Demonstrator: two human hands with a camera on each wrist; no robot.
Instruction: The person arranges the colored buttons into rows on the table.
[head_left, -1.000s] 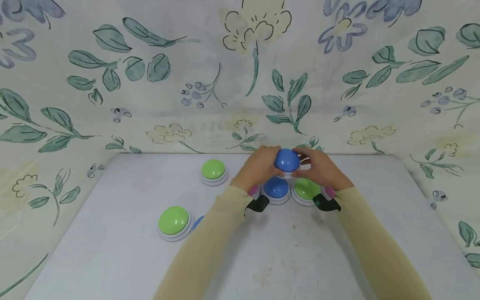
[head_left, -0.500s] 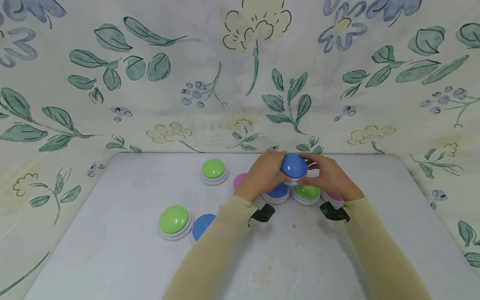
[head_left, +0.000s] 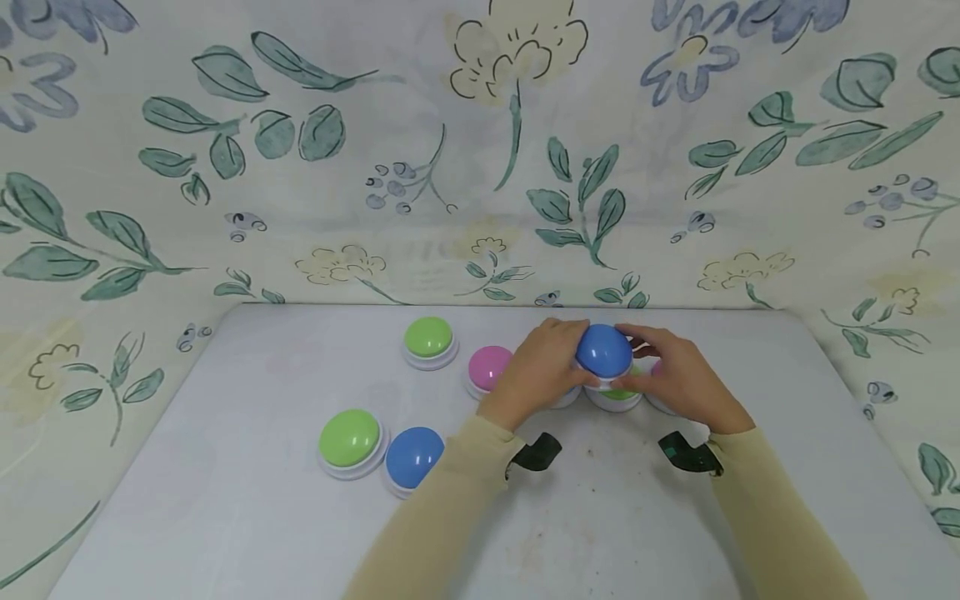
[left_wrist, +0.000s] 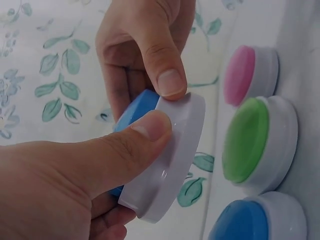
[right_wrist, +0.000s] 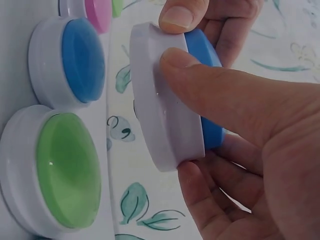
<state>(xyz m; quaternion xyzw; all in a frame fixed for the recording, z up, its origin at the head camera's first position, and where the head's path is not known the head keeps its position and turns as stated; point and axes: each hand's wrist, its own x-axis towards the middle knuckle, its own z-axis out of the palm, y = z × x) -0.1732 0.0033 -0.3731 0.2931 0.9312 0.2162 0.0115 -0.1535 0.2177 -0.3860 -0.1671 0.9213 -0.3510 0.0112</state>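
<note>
Between both hands is a blue push button (head_left: 604, 351) with a domed cap and white round base. My left hand (head_left: 543, 367) grips its left side, and my right hand (head_left: 678, 379) grips the right. In the left wrist view, both thumbs press the white base (left_wrist: 172, 160) while fingers curl behind the blue cap. The held button overlaps a green button (head_left: 618, 397) in the head view. That one belongs to a row with a pink button (head_left: 489, 367) at left, a blue button (right_wrist: 82, 60) and another pink button (left_wrist: 240, 75), largely hidden behind my right hand.
A green button (head_left: 428, 337) stands at the back, left of the row. Nearer, another green button (head_left: 349, 438) sits beside a blue button (head_left: 414, 457), which my left sleeve (head_left: 442, 500) partly covers. Floral cloth (head_left: 375, 233) rises behind the white table (head_left: 225, 500).
Both hands have carried the held blue button rightward and nearer to me, from over the row's blue button to over its green one. The left pink button and the near blue button show more.
</note>
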